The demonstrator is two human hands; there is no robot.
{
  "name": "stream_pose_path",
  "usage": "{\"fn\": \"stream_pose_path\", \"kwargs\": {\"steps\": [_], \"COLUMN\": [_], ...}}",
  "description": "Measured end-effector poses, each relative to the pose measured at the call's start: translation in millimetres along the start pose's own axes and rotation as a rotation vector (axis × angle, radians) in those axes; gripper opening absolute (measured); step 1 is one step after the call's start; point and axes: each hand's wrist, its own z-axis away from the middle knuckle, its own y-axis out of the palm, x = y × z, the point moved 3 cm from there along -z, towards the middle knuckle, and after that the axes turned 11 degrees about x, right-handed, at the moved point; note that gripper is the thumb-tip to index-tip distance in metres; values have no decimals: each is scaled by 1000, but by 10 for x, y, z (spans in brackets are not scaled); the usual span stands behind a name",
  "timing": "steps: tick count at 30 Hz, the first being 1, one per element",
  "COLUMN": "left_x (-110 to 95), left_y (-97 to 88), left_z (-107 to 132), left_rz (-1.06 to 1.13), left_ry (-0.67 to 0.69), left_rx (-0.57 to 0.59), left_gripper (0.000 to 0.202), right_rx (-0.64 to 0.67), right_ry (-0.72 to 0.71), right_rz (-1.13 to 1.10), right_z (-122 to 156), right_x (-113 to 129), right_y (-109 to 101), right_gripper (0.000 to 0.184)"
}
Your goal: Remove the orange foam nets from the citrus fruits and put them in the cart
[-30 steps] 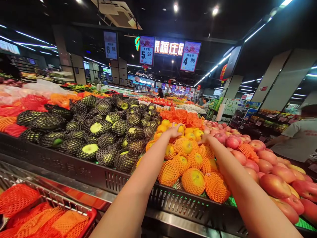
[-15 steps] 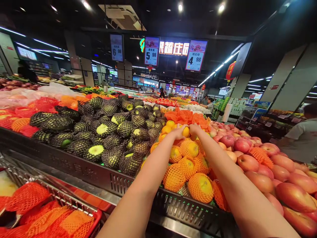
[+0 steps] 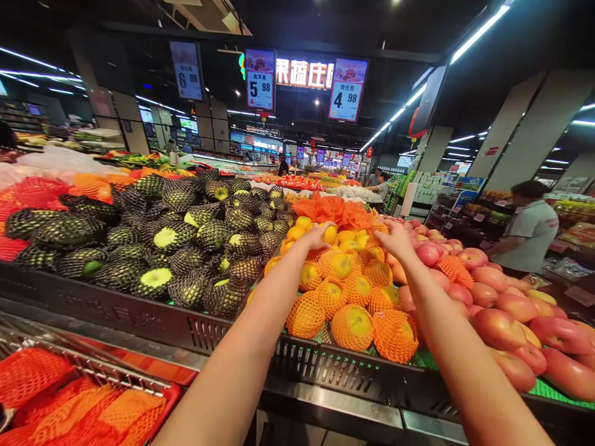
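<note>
My left hand (image 3: 320,236) is closed on a bare orange (image 3: 330,234) at the back of the orange pile. To its right, my right hand (image 3: 396,240) has its fingers bent at a piece of orange foam net (image 3: 379,228); the fingertips are partly hidden. Below and between my arms lie several oranges in foam nets (image 3: 352,327), in a black slotted crate (image 3: 334,362). A few more bare oranges (image 3: 304,223) sit around my left hand. Behind both hands is a heap of loose orange-red foam nets (image 3: 325,209).
Dark-netted green fruit (image 3: 155,279) fills the left side of the display. Apples (image 3: 499,325) are piled on the right. A red-rimmed basket (image 3: 170,402) with red and orange nets stands at lower left. A person in a light shirt (image 3: 530,229) stands at the right.
My hands have moved apart, the right one to the right, away from the orange at my left hand. The view has turned right and tilted down slightly; more of the person at right shows.
</note>
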Motion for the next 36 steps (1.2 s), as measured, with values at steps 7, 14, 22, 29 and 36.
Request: {"fn": "stream_pose_path", "kwargs": {"steps": [7,14,22,29,36], "left_x": [-106,-949,-1323,-1077,-1049], "left_y": [-78,-236,366,347,231], "left_z": [181,209,374,399,386], "left_rz": [-42,-133,-237,148,730], "left_ry": [155,254,225,294,399], "left_rx": [-136,-135,135,37,-346], "left_gripper": [78,88,91,86,29], "right_rx": [-147,-289,-389,-363,-106], "right_ry": [143,-10,54,-93,-284], "right_rz": [-56,-9,-261,-348,-775], "right_z": [390,408,441,416,475], "right_x": [-400,-477,-531,-479,-177], "right_y": [156,135,65,121,161], "right_gripper": [43,22,44,47,40]}}
